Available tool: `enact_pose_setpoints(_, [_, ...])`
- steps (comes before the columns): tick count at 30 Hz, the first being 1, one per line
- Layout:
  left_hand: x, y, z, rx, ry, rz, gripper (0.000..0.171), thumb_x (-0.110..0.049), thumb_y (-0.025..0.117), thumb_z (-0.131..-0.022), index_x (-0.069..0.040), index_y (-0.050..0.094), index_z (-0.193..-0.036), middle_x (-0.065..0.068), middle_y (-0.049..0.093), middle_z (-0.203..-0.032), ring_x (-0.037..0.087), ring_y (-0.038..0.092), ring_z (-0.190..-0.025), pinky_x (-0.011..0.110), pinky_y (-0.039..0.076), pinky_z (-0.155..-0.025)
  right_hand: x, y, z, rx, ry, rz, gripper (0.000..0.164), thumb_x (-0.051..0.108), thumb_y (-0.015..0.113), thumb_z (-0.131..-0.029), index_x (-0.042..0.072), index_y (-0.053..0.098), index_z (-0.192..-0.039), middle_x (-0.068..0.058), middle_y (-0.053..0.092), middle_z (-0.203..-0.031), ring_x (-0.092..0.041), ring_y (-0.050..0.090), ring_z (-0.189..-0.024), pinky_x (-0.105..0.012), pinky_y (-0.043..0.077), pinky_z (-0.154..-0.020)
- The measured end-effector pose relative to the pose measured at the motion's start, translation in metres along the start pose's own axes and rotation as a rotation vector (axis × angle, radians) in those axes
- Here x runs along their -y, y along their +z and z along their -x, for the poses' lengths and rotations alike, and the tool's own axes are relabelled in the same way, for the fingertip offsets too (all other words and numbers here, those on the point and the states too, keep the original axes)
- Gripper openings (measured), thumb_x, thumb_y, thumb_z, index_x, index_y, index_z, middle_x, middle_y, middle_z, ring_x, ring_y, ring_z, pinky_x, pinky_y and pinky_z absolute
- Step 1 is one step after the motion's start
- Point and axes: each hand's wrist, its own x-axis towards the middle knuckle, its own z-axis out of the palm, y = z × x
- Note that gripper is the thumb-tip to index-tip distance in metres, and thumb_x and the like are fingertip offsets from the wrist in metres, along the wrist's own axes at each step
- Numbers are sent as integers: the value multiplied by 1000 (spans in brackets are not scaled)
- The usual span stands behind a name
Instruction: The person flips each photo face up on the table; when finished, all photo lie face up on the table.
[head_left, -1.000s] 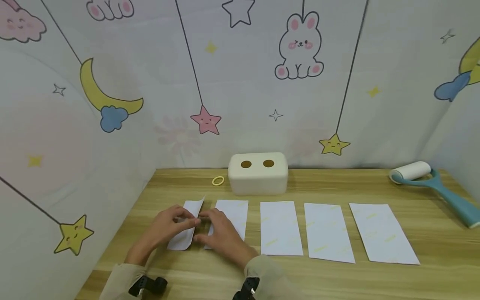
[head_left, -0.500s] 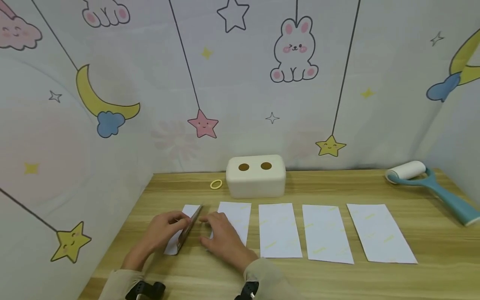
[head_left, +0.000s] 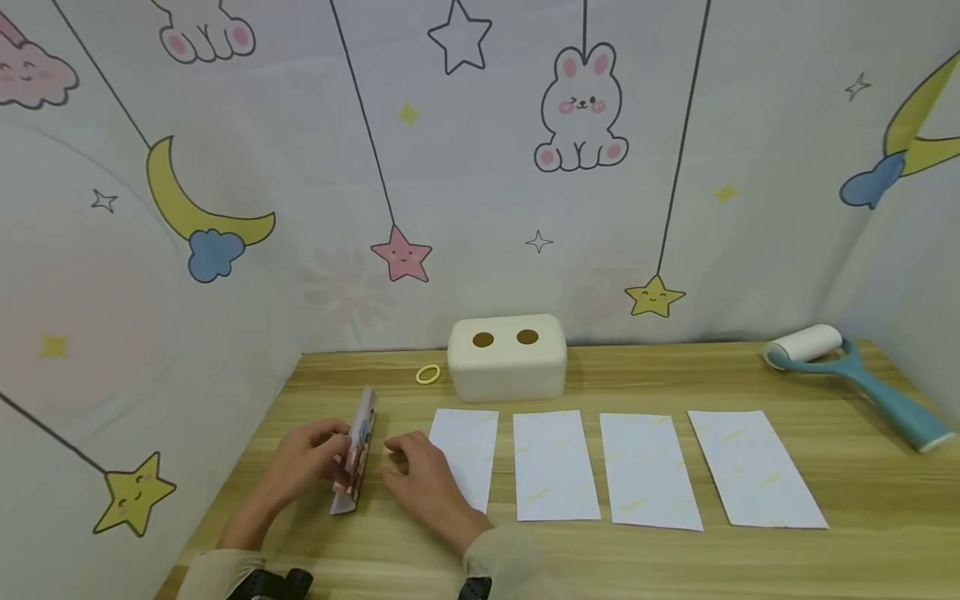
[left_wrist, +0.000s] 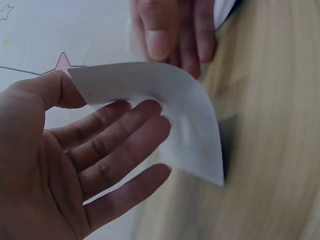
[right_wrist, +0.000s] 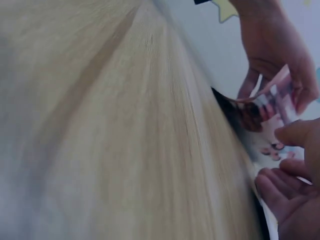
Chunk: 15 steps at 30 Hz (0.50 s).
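Observation:
My left hand (head_left: 300, 462) holds a photo print (head_left: 362, 446) tipped up on its edge at the left of the table. In the left wrist view the print's white back (left_wrist: 187, 107) bows in a curve, with the thumb at its edge and the fingers against it. Its coloured picture side (right_wrist: 272, 112) faces the right hand in the right wrist view. My right hand (head_left: 431, 487) hovers just to the right, fingers loosely bent with nothing between them. It partly covers the left edge of a white-backed card (head_left: 467, 454).
Three more white-backed cards, including a middle one (head_left: 557, 467), lie in a row to the right. Behind stand a cream box (head_left: 507, 371) with two holes and a yellow ring (head_left: 428, 375). A blue-handled lint roller (head_left: 877, 392) lies at far right.
The left hand has raised the leftmost print from lying nearly flat to standing on edge and drawn it leftward. The right hand has come away from it and stays beside the second card.

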Motion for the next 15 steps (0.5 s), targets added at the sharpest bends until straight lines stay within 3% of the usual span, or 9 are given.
enact_pose_setpoints(6, [-2,-14,5,16,33,65,28,-9,53,-105,13,62,-121,12,70,-86,22,70,-67,37,60,-59,3,7,-1,19,143,-192,34,17,77,-98,-1,69,-126,-6,67,-115,-15,70,-102,-23,56,-85])
enact_pose_setpoints(10, [-3,-23,6,39,39,119,29,-7,51,-105,15,58,-122,12,68,-86,20,68,-66,35,60,-59,5,10,-4,-17,139,-225,33,16,78,-96,5,71,-126,-6,64,-117,-18,70,-104,-23,55,-84])
enact_pose_setpoints(15, [-3,-31,5,12,42,146,27,-8,52,-106,14,59,-120,12,68,-90,21,69,-70,38,61,-62,5,11,-8,-60,134,-225,39,16,80,-94,8,71,-132,-10,59,-116,-16,70,-98,-23,54,-80])
